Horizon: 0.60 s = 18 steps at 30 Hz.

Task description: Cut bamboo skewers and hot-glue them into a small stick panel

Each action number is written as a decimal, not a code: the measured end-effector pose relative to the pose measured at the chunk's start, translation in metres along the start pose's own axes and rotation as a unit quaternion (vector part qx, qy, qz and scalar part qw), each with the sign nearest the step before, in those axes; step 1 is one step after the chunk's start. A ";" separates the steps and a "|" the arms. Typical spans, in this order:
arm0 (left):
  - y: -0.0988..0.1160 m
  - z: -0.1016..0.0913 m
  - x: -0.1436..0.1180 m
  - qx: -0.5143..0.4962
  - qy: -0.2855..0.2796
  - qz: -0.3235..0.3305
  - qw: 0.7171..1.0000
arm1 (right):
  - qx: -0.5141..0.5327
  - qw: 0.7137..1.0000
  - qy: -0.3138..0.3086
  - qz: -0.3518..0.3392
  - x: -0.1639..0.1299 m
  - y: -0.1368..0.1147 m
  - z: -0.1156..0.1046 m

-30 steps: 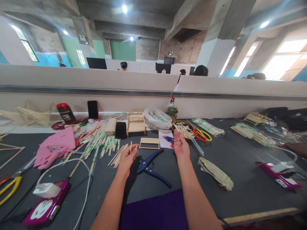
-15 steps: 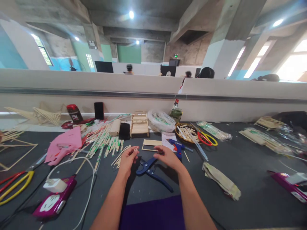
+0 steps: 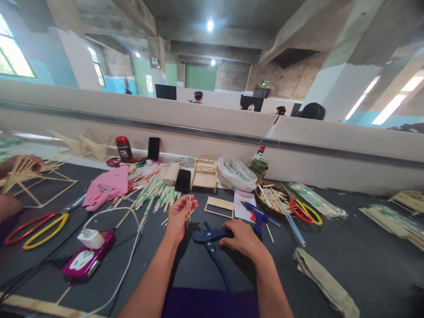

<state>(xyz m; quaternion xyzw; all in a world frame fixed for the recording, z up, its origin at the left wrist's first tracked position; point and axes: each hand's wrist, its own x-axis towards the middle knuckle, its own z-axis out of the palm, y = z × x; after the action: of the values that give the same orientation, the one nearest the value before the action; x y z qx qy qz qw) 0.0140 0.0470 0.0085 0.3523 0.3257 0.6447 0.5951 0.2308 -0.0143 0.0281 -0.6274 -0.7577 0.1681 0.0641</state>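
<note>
My left hand point(image 3: 179, 216) is closed in a pinch around thin wooden sticks point(image 3: 189, 217), held nearly upright above the dark table. My right hand point(image 3: 244, 240) has its thumb and fingers around one handle of a blue hand cutter point(image 3: 208, 236). The cutter lies on the table between my hands with its jaws spread, and its other handle points towards me. Just beyond it lies a small flat wooden frame with a panel point(image 3: 220, 206). Right of that, a blue glue gun point(image 3: 255, 214) rests partly on a sheet of paper point(image 3: 243, 199).
A wooden model point(image 3: 204, 174) stands at the back, beside bundled sticks point(image 3: 155, 187). A basket of wooden pieces point(image 3: 272, 198), scissors point(image 3: 306, 211) and a glove point(image 3: 323, 278) are at right. Left are a power strip point(image 3: 88, 260), its cable, more scissors point(image 3: 43, 225) and another person's hand point(image 3: 26, 163).
My right hand has lowered onto the cutter's handle, and the cutter has turned. Sticks now show upright in my left hand. The view has swung left.
</note>
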 end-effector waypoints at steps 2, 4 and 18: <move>-0.003 -0.003 0.001 0.003 -0.001 0.006 1.000 | -0.008 1.000 -0.014 -0.004 -0.006 -0.006 0.000; -0.006 -0.005 0.003 0.006 0.002 0.012 1.000 | -0.016 0.999 -0.031 -0.007 -0.012 -0.016 0.005; 0.003 -0.028 0.019 -0.024 0.183 0.063 0.981 | -0.110 0.994 -0.005 -0.005 -0.018 -0.046 0.023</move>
<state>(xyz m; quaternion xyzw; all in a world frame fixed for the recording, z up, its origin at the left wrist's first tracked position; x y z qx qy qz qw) -0.0121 0.0656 -0.0033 0.2342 0.3905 0.7420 0.4921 0.1841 -0.0433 0.0238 -0.6262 -0.7748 0.0867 -0.0088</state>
